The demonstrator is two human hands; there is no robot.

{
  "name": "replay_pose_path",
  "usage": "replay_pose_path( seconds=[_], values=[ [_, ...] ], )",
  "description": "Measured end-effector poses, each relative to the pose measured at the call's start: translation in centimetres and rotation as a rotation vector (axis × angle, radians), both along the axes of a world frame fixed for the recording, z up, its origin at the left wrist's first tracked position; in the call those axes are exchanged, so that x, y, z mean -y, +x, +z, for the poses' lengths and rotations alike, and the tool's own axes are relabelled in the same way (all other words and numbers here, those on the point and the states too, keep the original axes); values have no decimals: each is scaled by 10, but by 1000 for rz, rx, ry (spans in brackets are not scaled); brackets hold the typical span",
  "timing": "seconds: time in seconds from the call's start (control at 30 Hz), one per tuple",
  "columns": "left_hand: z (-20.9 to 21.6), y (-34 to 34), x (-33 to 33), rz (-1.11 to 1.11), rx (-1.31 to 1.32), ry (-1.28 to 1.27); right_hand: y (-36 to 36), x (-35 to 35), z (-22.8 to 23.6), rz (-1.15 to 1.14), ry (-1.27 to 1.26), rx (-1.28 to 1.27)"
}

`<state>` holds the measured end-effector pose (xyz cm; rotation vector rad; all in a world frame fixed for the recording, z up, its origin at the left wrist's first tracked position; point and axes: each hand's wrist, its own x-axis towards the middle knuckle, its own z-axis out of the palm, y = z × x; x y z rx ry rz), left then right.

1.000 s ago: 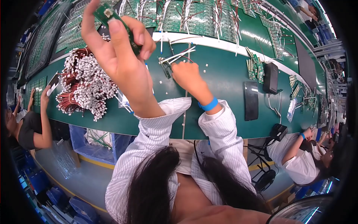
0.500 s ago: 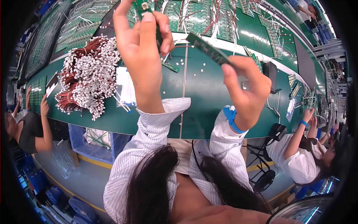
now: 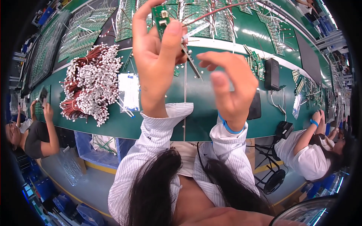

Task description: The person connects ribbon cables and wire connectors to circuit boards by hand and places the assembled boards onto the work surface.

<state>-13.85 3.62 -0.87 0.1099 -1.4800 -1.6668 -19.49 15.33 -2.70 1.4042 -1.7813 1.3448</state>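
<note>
My left hand point(image 3: 156, 62) is raised over the bench, its thumb and fingers closed on a narrow green circuit board point(image 3: 160, 17) with small white connectors. From the same fingers a second thin circuit board point(image 3: 193, 64) slants down, seen nearly edge-on; whether the two are joined is hidden. A flat white cable point(image 3: 197, 31) and a red wire point(image 3: 220, 10) run up and right beside that hand. My right hand point(image 3: 235, 83) is just right of the slanting board, thumb and fingers apart, with nothing in it.
A big heap of red-brown wires with white connectors point(image 3: 92, 83) lies to the left on the green bench point(image 3: 203, 120). Beside it is a bag of white pieces point(image 3: 129, 92). A black box point(image 3: 271, 73) and loose circuit boards point(image 3: 256, 62) stand right. Co-workers sit on both sides.
My right hand has let go of the dark board strip, which now hangs by my left fingers. The left hand has shifted slightly right and down; the right hand has moved left.
</note>
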Motion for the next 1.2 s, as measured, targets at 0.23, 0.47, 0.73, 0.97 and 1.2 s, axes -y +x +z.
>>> replay_pose_path(
  seconds=[0.23, 0.47, 0.73, 0.97, 1.2],
  values=[
    [-4, -4, -7, -217, 76, -37, 3, -6, 8, 184, -149, 530],
    [-2, -4, -9, -474, 102, 83, 7, -7, 13, 228, -262, 448],
    [-8, -9, -12, -488, 113, 9, -2, -28, 17, 227, -224, 319],
    [-14, -17, -17, -500, 212, -113, -7, -17, 10, 330, -590, 414],
    [-20, -27, -7, -418, 125, 3, -4, -27, 9, 615, -533, 691]
  ],
)
